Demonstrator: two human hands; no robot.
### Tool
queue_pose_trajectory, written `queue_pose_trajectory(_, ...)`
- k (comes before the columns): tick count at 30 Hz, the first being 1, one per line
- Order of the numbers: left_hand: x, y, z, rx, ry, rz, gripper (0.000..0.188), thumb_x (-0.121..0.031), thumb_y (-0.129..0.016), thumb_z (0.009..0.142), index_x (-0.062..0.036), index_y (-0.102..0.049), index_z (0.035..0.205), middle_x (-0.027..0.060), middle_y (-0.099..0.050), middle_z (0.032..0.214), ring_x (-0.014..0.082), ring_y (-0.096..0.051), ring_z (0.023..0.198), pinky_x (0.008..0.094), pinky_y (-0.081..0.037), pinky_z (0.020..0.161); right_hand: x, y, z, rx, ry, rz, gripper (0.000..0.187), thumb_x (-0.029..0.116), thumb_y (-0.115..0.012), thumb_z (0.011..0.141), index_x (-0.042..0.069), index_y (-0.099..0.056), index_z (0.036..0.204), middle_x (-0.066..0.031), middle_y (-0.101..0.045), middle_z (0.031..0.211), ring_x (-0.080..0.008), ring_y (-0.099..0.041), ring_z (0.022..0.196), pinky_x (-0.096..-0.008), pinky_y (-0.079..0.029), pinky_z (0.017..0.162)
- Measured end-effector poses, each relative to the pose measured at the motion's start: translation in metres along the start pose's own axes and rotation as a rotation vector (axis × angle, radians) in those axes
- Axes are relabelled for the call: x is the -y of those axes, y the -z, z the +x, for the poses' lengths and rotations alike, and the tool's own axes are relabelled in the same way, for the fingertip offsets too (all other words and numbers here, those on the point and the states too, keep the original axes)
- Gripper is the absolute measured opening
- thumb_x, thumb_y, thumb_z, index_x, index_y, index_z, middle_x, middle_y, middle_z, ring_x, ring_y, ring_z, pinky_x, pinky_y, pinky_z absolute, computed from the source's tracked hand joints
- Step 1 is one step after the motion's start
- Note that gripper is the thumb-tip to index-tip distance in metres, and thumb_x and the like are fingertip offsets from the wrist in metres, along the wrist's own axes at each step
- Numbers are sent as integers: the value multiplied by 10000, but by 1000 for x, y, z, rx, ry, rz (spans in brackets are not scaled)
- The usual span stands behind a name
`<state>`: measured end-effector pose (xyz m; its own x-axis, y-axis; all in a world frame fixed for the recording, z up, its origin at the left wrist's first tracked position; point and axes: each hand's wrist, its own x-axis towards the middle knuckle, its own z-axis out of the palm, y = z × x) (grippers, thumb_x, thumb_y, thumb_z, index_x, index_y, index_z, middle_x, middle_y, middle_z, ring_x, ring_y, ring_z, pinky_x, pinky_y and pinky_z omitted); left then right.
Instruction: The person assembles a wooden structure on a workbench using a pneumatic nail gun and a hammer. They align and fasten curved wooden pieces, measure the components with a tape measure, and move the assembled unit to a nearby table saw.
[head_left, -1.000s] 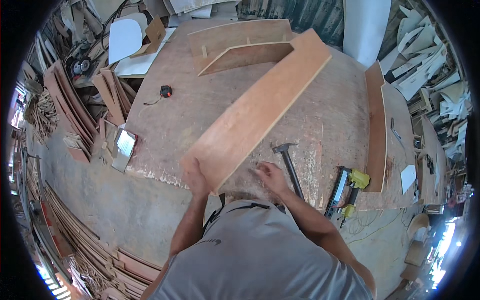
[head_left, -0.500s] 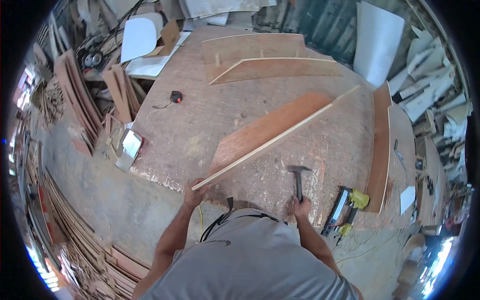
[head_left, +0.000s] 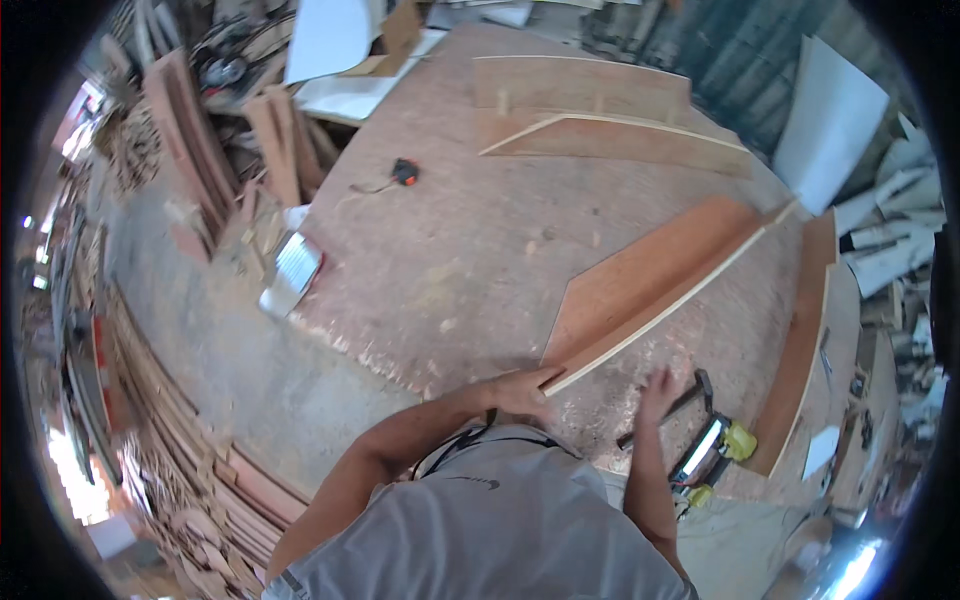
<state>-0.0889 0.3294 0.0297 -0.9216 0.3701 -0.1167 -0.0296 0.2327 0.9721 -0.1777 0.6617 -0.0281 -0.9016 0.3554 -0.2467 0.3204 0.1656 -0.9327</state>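
Hands apart. My left hand (head_left: 522, 394) is closed on the near end of the angled plywood piece (head_left: 650, 272), which slants over the worktable (head_left: 450, 240), far end pointing away to the right. My right hand (head_left: 656, 394), blurred, is over the hammer (head_left: 704, 390); cannot tell whether the fingers grip its handle. Nail gun (head_left: 738, 441) just right of the hammer; tape measure (head_left: 405, 172) well apart, toward the table's left edge
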Motion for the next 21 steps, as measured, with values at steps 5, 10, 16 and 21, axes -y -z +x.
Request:
queue_pose_trajectory(5,31,138,99,64,27,184,567,-371,-688,862,10,-566,1264,202,-647,1171,296,-625,1089,399,-476,953,99,-71,-45,50,-62,55,600,361,-641,927,17,-440,1376,-89,-607,1123,-188,-590,965,-322,-509,774)
queue_pose_trajectory(10,46,266,232,-639,-29,258,628,-281,-734,823,32,-500,1315,226,-600,1239,355,-578,1166,394,-449,1004,86,-93,-35,155,154,54,491,233,-689,873,-19,-539,1267,-111,-657,1078,-182,-618,970,-323,-509,819)
queue_pose_trajectory(16,38,325,342,-807,-174,392,647,-382,-711,845,40,-516,1295,243,-590,1242,357,-571,1158,413,-442,992,74,-10,4,-87,135,-165,301,9,-531,861,-30,-607,1150,-102,-681,1031,-145,-621,954,-299,-504,832)
queue_pose_trajectory(21,41,323,359,-746,-5,448,478,-457,-641,885,-4,-679,1034,218,-682,963,358,-655,945,431,-488,848,132,43,38,-256,161,-406,354,-5,-541,850,-21,-575,1203,-156,-678,1043,-194,-644,968,-341,-503,845)
